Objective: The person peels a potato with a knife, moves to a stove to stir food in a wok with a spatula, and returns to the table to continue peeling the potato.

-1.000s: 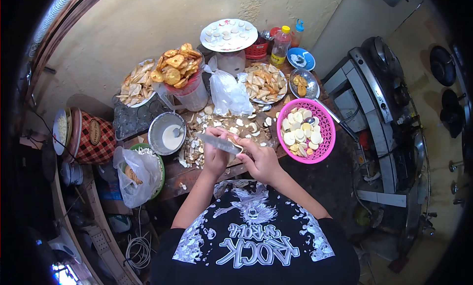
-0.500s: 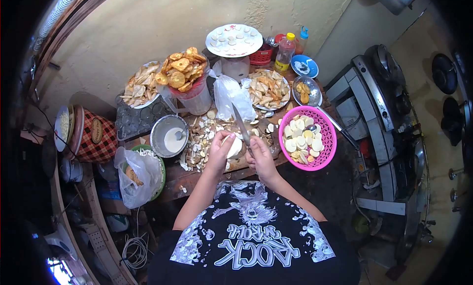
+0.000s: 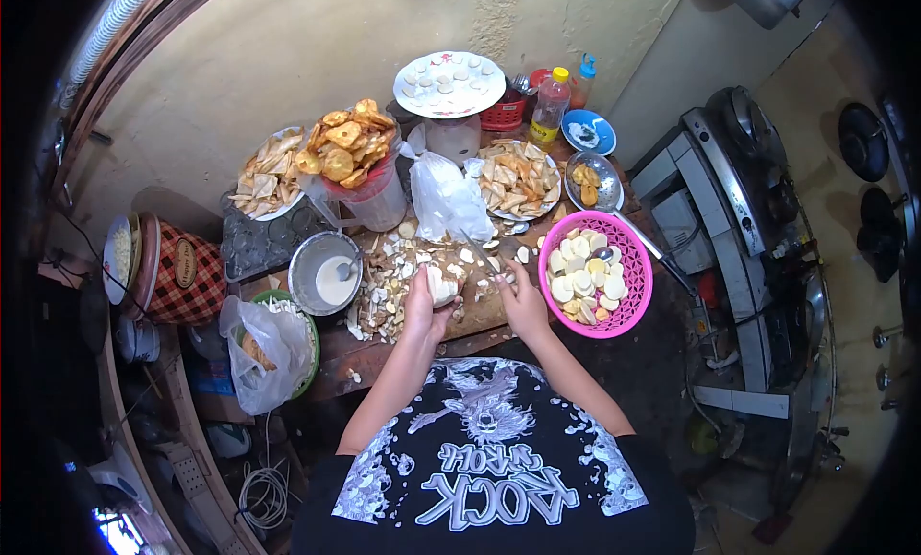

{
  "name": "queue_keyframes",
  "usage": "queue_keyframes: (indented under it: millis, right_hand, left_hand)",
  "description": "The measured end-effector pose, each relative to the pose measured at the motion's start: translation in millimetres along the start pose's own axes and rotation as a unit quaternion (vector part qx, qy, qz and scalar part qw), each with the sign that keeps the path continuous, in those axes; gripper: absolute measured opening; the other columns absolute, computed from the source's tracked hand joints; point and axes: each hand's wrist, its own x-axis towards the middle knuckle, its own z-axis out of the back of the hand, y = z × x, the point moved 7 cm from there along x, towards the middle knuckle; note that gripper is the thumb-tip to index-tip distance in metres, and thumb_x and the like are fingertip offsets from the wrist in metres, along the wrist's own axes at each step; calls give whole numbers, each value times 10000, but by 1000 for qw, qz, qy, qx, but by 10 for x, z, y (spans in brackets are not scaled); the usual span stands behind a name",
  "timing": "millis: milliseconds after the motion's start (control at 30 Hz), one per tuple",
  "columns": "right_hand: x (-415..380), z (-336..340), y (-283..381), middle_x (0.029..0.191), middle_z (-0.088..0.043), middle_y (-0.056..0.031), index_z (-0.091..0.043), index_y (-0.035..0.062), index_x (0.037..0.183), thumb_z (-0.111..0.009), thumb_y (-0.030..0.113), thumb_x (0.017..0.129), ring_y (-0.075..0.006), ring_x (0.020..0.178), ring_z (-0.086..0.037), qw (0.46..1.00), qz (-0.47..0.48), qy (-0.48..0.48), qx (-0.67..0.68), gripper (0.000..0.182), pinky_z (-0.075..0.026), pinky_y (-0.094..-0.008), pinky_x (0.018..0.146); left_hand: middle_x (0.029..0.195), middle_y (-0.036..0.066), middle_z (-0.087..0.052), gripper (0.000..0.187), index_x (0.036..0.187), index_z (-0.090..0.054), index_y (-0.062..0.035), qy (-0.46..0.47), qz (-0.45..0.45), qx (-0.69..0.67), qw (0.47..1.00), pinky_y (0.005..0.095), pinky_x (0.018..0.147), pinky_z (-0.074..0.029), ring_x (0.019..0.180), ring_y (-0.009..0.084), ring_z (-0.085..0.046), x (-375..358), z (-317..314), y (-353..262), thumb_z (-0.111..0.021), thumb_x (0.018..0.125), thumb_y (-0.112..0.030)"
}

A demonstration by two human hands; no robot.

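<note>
My left hand point(image 3: 422, 310) is closed around a peeled white root vegetable point(image 3: 443, 288) above the littered work surface. My right hand point(image 3: 523, 306) grips a knife point(image 3: 481, 252), its blade pointing up and to the left, apart from the vegetable. Beneath both hands is a wooden board point(image 3: 487, 311). Peel scraps point(image 3: 377, 291) lie thickly on it and to its left. Just right of my right hand stands a pink basket point(image 3: 646, 267) of pale round slices with a spoon among them.
Left of the scraps sits a pot point(image 3: 297, 277) of white batter. Fried chips point(image 3: 347, 138) fill a strainer over a pitcher. Behind are a white plastic bag point(image 3: 446, 200), a plate of folded wrappers point(image 3: 518, 179) and a skimmer point(image 3: 614, 195). A stove point(image 3: 734, 171) stands right.
The knife has come away from the vegetable and tipped lower. My right hand has shifted right; my left hand has turned and lowered slightly with the vegetable.
</note>
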Motion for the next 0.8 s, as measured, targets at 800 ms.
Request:
queue_keyframes:
  millis: [800]
  right_hand:
    - [-577,20,1230,653,-617,-134,-451,139,1297,-517,356,894,-316,555,-608,954,276,-33,-111,463,-448,-417,480]
  left_hand:
    - [841,157,-594,391,1013,-459,-96,-58,-109,-141,982,342,632,-512,710,251,-610,-387,-363,-56,-410,899,-466]
